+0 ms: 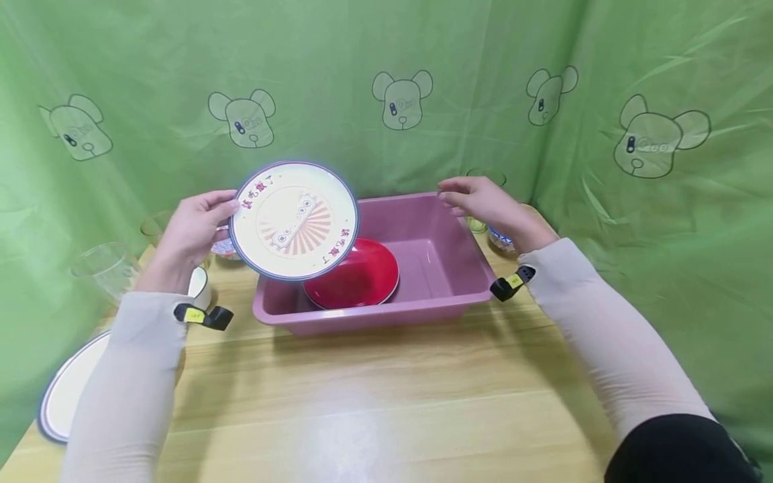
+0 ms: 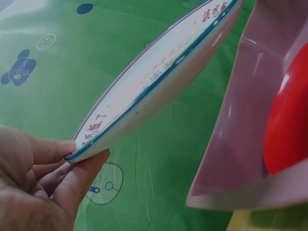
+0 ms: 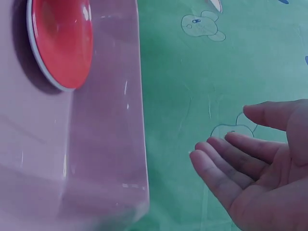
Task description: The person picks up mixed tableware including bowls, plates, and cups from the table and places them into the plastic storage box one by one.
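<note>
My left hand (image 1: 196,231) pinches the left edge of a white plate (image 1: 294,220) with a blue rim and red lettering, held tilted above the left part of a pink basin (image 1: 423,248). In the left wrist view the thumb lies on the upper face of the plate (image 2: 159,72) and fingers are under its rim. A red plate (image 1: 368,275) lies in the basin, partly hidden by the white one. My right hand (image 1: 483,201) hovers over the basin's back right corner, holding nothing; in the right wrist view the hand (image 3: 260,168) has its fingers extended and apart.
Left of the basin stand glasses (image 1: 105,268), a white cup (image 1: 198,285) and a patterned bowl (image 1: 225,249). Another white plate (image 1: 75,386) lies at the table's left edge. Behind the right forearm are a patterned bowl (image 1: 501,241) and a glass (image 1: 476,225). A green curtain (image 1: 338,80) surrounds the table.
</note>
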`<control>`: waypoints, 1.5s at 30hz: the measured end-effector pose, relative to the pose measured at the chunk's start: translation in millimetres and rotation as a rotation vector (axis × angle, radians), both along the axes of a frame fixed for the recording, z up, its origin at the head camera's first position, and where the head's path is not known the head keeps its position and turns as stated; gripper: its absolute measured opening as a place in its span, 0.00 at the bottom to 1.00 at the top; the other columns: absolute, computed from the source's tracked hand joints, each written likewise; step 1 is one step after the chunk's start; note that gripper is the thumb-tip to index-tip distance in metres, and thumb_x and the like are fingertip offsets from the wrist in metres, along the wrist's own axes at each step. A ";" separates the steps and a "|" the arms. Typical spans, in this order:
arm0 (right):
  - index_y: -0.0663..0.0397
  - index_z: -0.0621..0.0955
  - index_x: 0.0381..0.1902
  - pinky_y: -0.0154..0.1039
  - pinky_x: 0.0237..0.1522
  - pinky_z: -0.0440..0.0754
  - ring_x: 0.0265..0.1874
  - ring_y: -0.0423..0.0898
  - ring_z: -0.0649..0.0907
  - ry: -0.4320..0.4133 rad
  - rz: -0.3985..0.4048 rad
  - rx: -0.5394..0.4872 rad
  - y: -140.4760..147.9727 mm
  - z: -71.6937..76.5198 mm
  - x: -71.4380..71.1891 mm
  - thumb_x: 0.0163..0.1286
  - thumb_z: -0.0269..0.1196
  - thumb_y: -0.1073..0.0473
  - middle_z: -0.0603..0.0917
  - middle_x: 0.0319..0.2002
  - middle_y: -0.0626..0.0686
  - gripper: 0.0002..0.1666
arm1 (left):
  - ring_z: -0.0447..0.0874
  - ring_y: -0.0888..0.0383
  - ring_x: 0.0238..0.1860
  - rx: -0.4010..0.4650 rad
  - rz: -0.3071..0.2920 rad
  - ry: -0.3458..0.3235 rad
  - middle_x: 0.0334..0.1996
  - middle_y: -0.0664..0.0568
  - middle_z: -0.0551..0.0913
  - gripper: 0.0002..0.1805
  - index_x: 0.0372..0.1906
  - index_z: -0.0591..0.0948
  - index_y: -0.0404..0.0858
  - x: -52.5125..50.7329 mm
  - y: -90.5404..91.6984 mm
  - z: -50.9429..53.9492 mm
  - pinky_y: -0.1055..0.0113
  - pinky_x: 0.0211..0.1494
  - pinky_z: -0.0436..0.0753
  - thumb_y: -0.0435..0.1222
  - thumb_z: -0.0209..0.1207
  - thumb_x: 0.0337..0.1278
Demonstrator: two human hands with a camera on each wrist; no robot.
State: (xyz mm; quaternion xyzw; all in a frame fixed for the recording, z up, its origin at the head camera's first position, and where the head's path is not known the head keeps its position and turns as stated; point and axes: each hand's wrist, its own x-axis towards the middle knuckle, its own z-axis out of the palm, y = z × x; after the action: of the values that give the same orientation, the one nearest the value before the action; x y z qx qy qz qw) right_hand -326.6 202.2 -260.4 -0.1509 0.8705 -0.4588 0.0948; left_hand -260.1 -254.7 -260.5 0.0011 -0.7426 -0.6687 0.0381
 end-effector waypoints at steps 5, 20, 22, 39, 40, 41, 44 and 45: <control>0.63 0.64 0.71 0.46 0.63 0.75 0.61 0.58 0.75 -0.031 0.024 -0.143 -15.1 -2.2 -7.9 0.77 0.54 0.57 0.73 0.64 0.64 0.30 | 0.83 0.64 0.31 0.027 -0.003 -0.014 0.37 0.54 0.82 0.25 0.68 0.67 0.28 -6.0 7.1 -0.9 0.73 0.36 0.85 0.32 0.54 0.70; 0.65 0.69 0.67 0.50 0.62 0.75 0.60 0.62 0.75 -0.168 0.044 -0.432 -58.6 -14.2 -18.8 0.76 0.56 0.59 0.74 0.61 0.68 0.26 | 0.83 0.63 0.30 0.125 0.013 -0.021 0.36 0.52 0.82 0.24 0.67 0.68 0.27 -21.8 33.5 -5.8 0.72 0.37 0.86 0.30 0.53 0.70; 0.65 0.69 0.67 0.51 0.61 0.76 0.58 0.61 0.77 -0.180 0.045 -0.457 -63.2 -16.0 -20.5 0.76 0.55 0.59 0.75 0.60 0.68 0.26 | 0.83 0.63 0.30 0.133 0.019 -0.023 0.37 0.52 0.82 0.23 0.67 0.68 0.27 -24.2 36.4 -7.4 0.73 0.37 0.86 0.30 0.53 0.70; 0.60 0.72 0.64 0.40 0.51 0.83 0.45 0.50 0.82 -0.347 -0.060 -0.631 -89.4 -37.3 -41.7 0.73 0.56 0.44 0.79 0.55 0.61 0.31 | 0.82 0.59 0.39 0.152 0.113 -0.102 0.50 0.45 0.79 0.22 0.66 0.73 0.35 -49.4 57.8 -17.7 0.71 0.43 0.85 0.32 0.54 0.70; 0.60 0.72 0.63 0.40 0.50 0.83 0.44 0.49 0.82 -0.351 -0.068 -0.645 -89.7 -38.8 -43.0 0.73 0.55 0.43 0.79 0.53 0.60 0.31 | 0.82 0.59 0.39 0.143 0.116 -0.102 0.50 0.45 0.79 0.22 0.66 0.73 0.35 -50.6 59.4 -17.8 0.72 0.42 0.85 0.32 0.54 0.70; 0.60 0.72 0.62 0.40 0.50 0.83 0.43 0.49 0.82 -0.355 -0.075 -0.662 -90.0 -40.1 -44.3 0.73 0.55 0.42 0.79 0.52 0.59 0.31 | 0.81 0.60 0.40 0.131 0.120 -0.103 0.50 0.45 0.79 0.22 0.66 0.73 0.35 -52.2 60.9 -18.4 0.73 0.42 0.85 0.32 0.54 0.70; 0.59 0.74 0.59 0.40 0.50 0.83 0.41 0.48 0.83 -0.361 -0.095 -0.698 -91.7 -43.3 -47.2 0.72 0.55 0.40 0.80 0.48 0.57 0.31 | 0.79 0.60 0.40 0.119 0.137 -0.117 0.51 0.45 0.78 0.22 0.66 0.73 0.36 -57.3 65.8 -20.6 0.75 0.38 0.83 0.33 0.55 0.70; 0.59 0.74 0.58 0.40 0.50 0.83 0.40 0.47 0.83 -0.366 -0.098 -0.711 -92.2 -44.2 -47.9 0.72 0.55 0.40 0.80 0.47 0.56 0.31 | 0.79 0.60 0.39 0.123 0.139 -0.119 0.51 0.45 0.78 0.22 0.66 0.73 0.36 -59.0 67.4 -21.5 0.75 0.37 0.83 0.32 0.55 0.70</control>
State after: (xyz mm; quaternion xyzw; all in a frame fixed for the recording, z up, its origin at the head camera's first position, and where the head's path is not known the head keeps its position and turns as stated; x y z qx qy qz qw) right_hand -374.5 110.0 -304.6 -0.0484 0.6323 -0.7546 0.1683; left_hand -319.2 -187.3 -282.0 0.0948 -0.6991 -0.7076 0.0402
